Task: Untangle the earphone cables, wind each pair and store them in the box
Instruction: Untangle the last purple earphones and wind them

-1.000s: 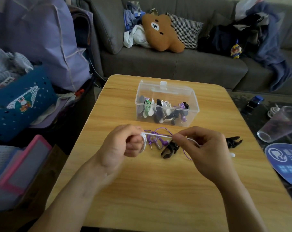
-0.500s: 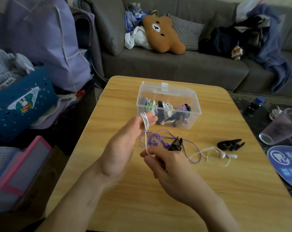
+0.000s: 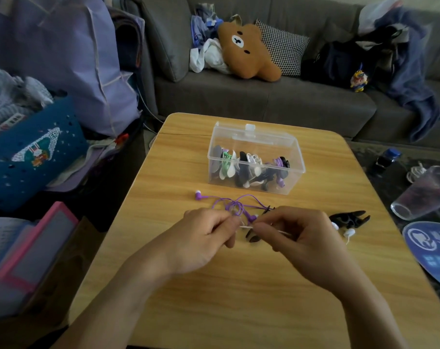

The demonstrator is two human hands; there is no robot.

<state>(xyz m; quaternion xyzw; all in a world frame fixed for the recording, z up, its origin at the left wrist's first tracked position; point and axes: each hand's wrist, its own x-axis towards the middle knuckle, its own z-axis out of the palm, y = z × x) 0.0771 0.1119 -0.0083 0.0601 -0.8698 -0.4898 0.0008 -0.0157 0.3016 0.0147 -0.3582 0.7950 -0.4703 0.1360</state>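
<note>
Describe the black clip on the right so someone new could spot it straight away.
Start at the wooden table and its clear box. Nearer than the box, just past the right hand, lies the black clip, beside two white earbuds; it's free of cable.

The letters "EP" stand on the rocket picture of the blue perforated bag [image 3: 35,157]; print on the blue fan [image 3: 430,248] is unreadable.

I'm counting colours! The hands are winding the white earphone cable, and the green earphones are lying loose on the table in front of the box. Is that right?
Almost. The loose earphones on the table before the box are purple, not green, as the head view shows. The left hand and right hand do hold the white cable.
</note>
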